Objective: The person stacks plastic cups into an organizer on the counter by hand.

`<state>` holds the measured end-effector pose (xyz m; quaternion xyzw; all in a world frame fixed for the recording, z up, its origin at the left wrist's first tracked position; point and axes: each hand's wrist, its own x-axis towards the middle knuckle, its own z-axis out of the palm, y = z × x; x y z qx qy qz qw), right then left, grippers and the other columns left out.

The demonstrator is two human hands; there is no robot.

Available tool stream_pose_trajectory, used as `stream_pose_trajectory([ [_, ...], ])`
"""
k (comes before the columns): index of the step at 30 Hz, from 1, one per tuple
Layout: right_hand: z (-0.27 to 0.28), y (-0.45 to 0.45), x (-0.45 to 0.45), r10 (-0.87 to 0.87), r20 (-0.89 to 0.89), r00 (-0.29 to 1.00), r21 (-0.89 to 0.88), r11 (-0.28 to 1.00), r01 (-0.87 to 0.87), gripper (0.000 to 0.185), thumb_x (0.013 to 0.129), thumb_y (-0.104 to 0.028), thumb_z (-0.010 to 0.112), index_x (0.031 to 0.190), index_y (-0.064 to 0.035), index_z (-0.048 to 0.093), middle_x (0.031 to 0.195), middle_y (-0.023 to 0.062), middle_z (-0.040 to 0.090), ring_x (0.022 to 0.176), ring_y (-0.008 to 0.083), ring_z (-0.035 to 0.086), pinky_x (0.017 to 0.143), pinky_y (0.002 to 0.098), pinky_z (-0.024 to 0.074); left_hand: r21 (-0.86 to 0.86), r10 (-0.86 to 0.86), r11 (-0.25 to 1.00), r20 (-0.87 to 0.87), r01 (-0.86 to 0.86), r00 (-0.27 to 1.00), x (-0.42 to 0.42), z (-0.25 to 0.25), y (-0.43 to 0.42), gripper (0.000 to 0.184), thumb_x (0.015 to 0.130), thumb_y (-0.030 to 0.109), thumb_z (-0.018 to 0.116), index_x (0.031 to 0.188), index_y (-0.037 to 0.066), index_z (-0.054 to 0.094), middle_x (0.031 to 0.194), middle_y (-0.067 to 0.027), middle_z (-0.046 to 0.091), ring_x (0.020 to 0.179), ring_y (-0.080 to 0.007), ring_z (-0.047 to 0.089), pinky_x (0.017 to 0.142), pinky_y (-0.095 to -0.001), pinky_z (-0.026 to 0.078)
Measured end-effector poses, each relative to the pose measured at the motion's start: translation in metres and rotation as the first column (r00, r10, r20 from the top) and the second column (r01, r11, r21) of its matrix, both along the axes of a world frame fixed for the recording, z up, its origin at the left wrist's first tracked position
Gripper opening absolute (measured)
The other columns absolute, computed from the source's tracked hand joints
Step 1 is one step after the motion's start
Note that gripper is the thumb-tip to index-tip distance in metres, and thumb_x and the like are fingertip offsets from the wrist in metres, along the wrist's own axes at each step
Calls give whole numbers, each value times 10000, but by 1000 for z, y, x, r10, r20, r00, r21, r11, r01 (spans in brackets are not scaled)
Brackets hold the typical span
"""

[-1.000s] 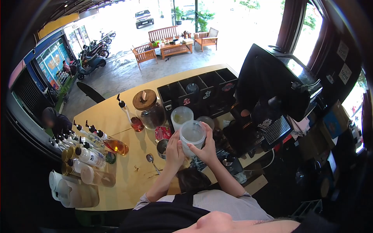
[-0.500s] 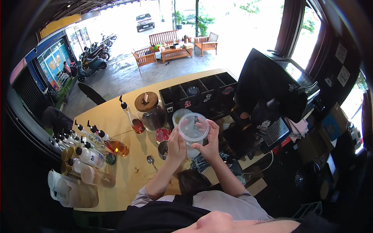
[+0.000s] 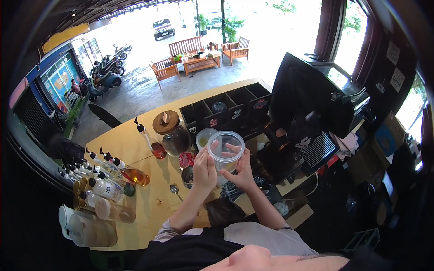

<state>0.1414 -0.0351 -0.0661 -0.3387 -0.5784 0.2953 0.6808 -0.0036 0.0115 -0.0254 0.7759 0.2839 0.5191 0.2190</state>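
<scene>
Between my two hands is a clear round plastic tub [image 3: 227, 159], its wide rim facing up toward me. Fingers of my left hand [image 3: 205, 170] press against its left side. My right hand [image 3: 242, 174] is wrapped round its right side, the thumb low on the wall. Whether a clear lid covers the tub I cannot tell. Just behind it stands another clear cup [image 3: 205, 136], partly hidden. To the left of my left hand are a metal cup [image 3: 186, 177], a red packet [image 3: 186, 159] and a spoon [image 3: 176, 190] lying on the wooden counter [image 3: 153, 221].
Several pump bottles [image 3: 108, 189] and white pitchers [image 3: 90, 230] crowd the counter's left side. A wooden-lidded glass jar [image 3: 175, 141] and a pump bottle of red liquid [image 3: 157, 150] stand ahead. Behind is a black divided organizer [image 3: 226, 118]; a dark machine [image 3: 307, 99] stands right.
The view has shifted slightly. Both hands keep hold of the tub, which now tilts a little differently, with its inside showing more clearly.
</scene>
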Motion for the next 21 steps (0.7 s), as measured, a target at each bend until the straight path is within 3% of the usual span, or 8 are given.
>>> stream_pose_trajectory([
  [7, 16, 1, 11, -79, -182, 980, -45, 996, 72, 871, 798, -57, 772, 1464, -56, 212, 1330, 138, 463, 1206, 256, 560, 1007, 385, 471, 80, 58, 995, -67, -53, 996, 5, 13, 13, 437, 1057, 236, 337, 1301, -9, 604, 1307, -204, 623, 1300, -393, 525, 1107, -476, 366],
  [11, 27, 32, 40, -308, -145, 940, -10, 951, 309, 673, 861, -103, 757, 1365, -59, 314, 1210, 97, 471, 1078, 160, 560, 918, 297, 490, 132, 205, 974, -152, -186, 967, 4, 25, 33, 424, 1044, 237, 364, 1340, 25, 580, 1342, -181, 606, 1367, -369, 462, 1133, -523, 316],
  [15, 61, 71, 59, -334, -202, 921, -37, 942, 334, 667, 806, -82, 802, 1311, -43, 369, 1216, 126, 488, 1062, 189, 566, 898, 330, 487, 149, 251, 963, -190, -225, 949, 3, 24, 58, 421, 1047, 249, 360, 1368, 70, 566, 1375, -158, 589, 1397, -356, 428, 1157, -524, 284],
  [17, 70, 92, 67, -645, 160, 747, 169, 763, 623, 648, 785, -133, 833, 1264, -35, 407, 1183, 160, 517, 990, 221, 595, 849, 342, 500, 161, 267, 958, -205, -237, 942, 4, 23, 65, 422, 1050, 253, 356, 1373, 77, 564, 1381, -158, 585, 1400, -355, 424, 1160, -525, 281],
  [20, 80, 119, 63, -595, 50, 802, 207, 792, 574, 644, 780, -175, 841, 1256, -34, 431, 1155, 180, 540, 993, 251, 594, 835, 350, 500, 148, 283, 956, -234, -254, 930, 7, 21, 72, 426, 1056, 260, 350, 1386, 86, 555, 1392, -162, 576, 1408, -354, 413, 1162, -527, 279],
  [21, 80, 129, 65, -592, 94, 800, 155, 803, 576, 610, 766, -203, 840, 1223, -37, 470, 1162, 176, 548, 1068, 292, 569, 896, 402, 483, 134, 276, 959, -243, -250, 930, 9, 21, 74, 427, 1057, 264, 347, 1386, 86, 554, 1394, -165, 573, 1410, -353, 412, 1162, -526, 279],
])
